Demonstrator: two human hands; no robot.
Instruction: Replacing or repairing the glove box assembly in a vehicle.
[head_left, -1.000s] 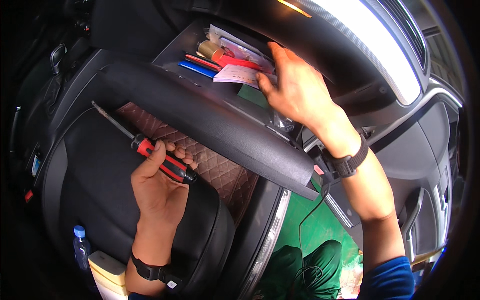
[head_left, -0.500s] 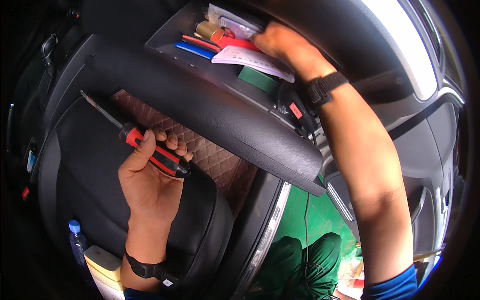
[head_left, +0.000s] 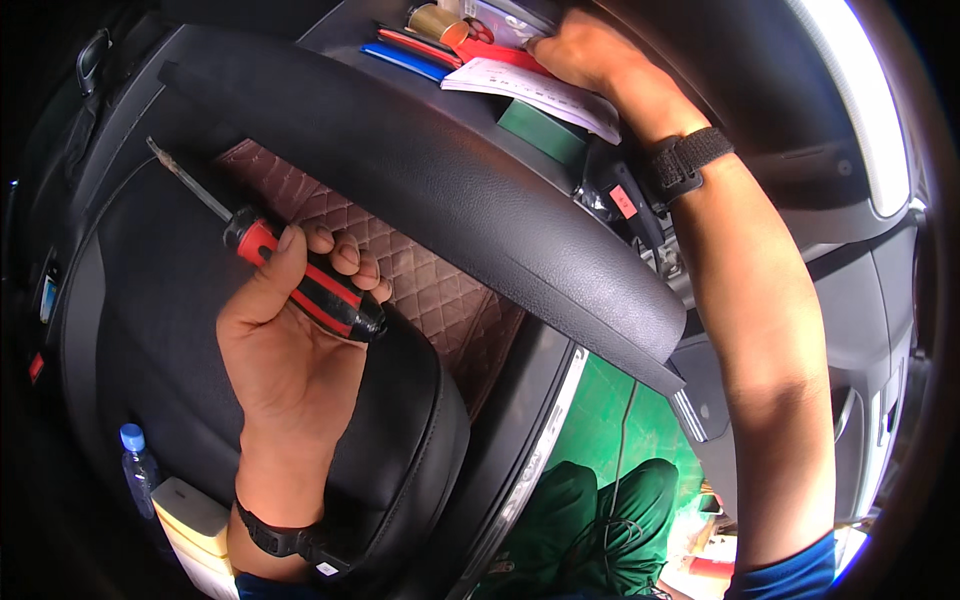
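Note:
A screwdriver with a red and black handle lies in my left hand, the fingers closed round the grip. Its metal shaft points up and left over a black car seat. Inside the open glovebox, my right hand is at the far wall, beside a red flat item and white papers. Most of its fingers are hidden, so what it holds cannot be made out. Around it are a gold cylinder, a blue flat item and a green box.
A black device with a red label sits at the glovebox's right end. Brown quilted matting covers the footwell. At lower left stand a blue-capped bottle and a yellow and white box. A cable hangs past the doorway.
The view has shifted, so the glovebox appears higher and further right. My left hand still grips the screwdriver, and my right hand remains inside the glovebox.

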